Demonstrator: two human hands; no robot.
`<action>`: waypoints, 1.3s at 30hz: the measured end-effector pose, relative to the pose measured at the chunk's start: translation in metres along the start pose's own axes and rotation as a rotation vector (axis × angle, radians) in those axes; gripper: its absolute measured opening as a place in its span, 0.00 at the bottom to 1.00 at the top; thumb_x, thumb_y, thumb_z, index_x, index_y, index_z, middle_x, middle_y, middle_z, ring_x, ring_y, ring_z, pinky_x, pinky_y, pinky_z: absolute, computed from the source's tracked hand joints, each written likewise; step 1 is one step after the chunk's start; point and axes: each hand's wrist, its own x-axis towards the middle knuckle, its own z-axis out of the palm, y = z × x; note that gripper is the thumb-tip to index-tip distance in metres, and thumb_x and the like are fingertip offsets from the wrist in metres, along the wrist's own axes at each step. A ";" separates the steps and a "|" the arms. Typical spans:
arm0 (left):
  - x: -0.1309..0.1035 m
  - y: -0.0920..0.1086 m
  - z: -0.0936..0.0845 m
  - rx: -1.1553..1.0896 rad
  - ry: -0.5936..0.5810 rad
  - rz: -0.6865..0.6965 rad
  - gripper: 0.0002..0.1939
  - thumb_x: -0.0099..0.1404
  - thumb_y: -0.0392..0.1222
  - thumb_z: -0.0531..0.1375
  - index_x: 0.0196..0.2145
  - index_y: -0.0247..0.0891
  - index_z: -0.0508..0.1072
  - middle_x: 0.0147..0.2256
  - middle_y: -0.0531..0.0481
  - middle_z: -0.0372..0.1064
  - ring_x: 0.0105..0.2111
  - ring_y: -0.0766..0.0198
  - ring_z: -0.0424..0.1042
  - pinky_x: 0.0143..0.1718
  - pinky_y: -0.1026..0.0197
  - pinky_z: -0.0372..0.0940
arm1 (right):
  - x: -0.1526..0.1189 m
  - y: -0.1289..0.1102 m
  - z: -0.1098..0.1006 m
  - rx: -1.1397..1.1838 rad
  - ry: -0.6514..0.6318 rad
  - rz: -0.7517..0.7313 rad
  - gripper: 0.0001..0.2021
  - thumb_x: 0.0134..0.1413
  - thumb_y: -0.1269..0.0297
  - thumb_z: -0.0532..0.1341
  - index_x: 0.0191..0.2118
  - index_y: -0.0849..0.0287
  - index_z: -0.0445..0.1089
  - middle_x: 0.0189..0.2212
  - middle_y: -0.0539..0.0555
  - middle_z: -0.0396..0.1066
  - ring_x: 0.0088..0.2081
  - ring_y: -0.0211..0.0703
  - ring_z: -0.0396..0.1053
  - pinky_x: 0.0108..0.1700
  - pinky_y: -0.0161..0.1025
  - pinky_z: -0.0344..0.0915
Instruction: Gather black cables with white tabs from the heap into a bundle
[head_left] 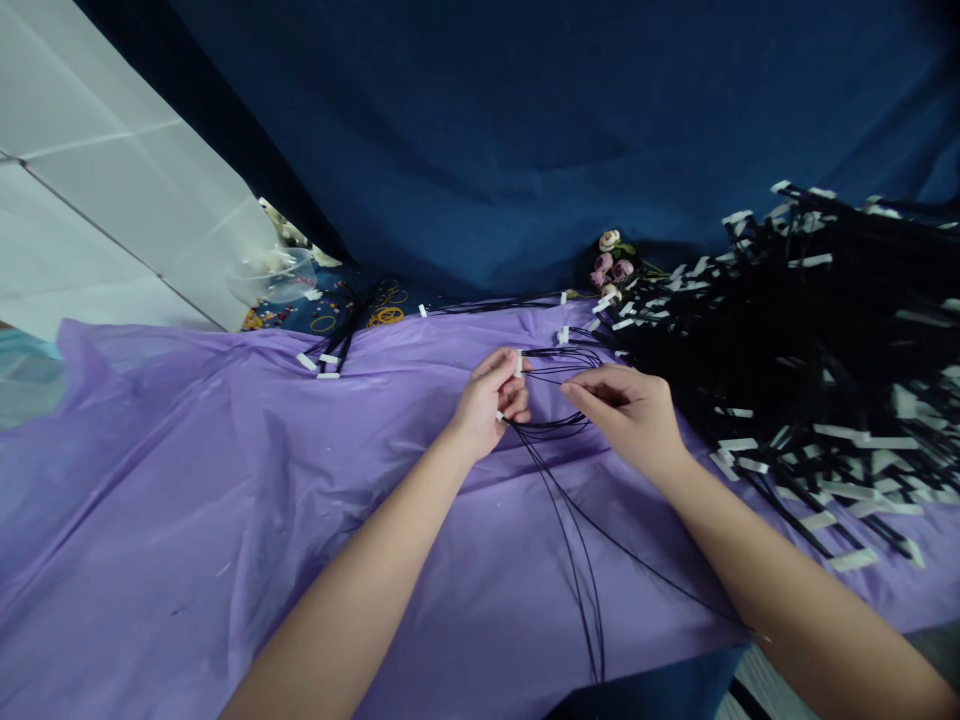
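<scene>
Near the middle of the view, my left hand (491, 400) is closed on a white connector (518, 363) from which several thin black wires (555, 430) run. A second small white connector (500, 416) shows at the lower side of that hand. Just to the right, my right hand (626, 410) pinches one of the black wires between thumb and forefinger. The wires loop between both hands, and a few loose ones hang down across the purple sheet (420, 620). How the wire sits in the connector is too small to make out.
A large heap of black cables (810, 330) with white connectors covers the right side. Several cables (341, 345) lie at the back left, near yellow rubber bands (386, 316) and a clear bowl (274, 275). Artificial flowers (611, 265) rest against the blue curtain (480, 150).
</scene>
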 end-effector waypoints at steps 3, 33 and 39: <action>-0.001 -0.002 0.002 0.041 0.006 0.026 0.12 0.62 0.50 0.61 0.31 0.38 0.67 0.18 0.61 0.45 0.13 0.76 0.48 0.15 0.70 0.53 | 0.000 0.002 0.001 0.009 0.006 0.030 0.08 0.52 0.62 0.65 0.30 0.62 0.76 0.23 0.51 0.71 0.22 0.33 0.61 0.24 0.32 0.57; -0.007 -0.014 0.015 0.036 0.010 -0.001 0.12 0.61 0.49 0.62 0.31 0.38 0.68 0.19 0.60 0.48 0.13 0.75 0.48 0.15 0.70 0.53 | -0.002 -0.002 0.002 -0.199 0.058 -0.380 0.04 0.57 0.68 0.63 0.36 0.57 0.77 0.24 0.51 0.69 0.24 0.35 0.61 0.27 0.36 0.60; -0.008 -0.015 0.017 -0.007 0.015 -0.010 0.11 0.61 0.47 0.61 0.30 0.37 0.67 0.18 0.60 0.47 0.13 0.76 0.48 0.15 0.70 0.53 | -0.002 0.000 0.003 -0.189 0.032 -0.398 0.03 0.56 0.70 0.64 0.35 0.59 0.76 0.25 0.51 0.69 0.24 0.34 0.61 0.27 0.35 0.60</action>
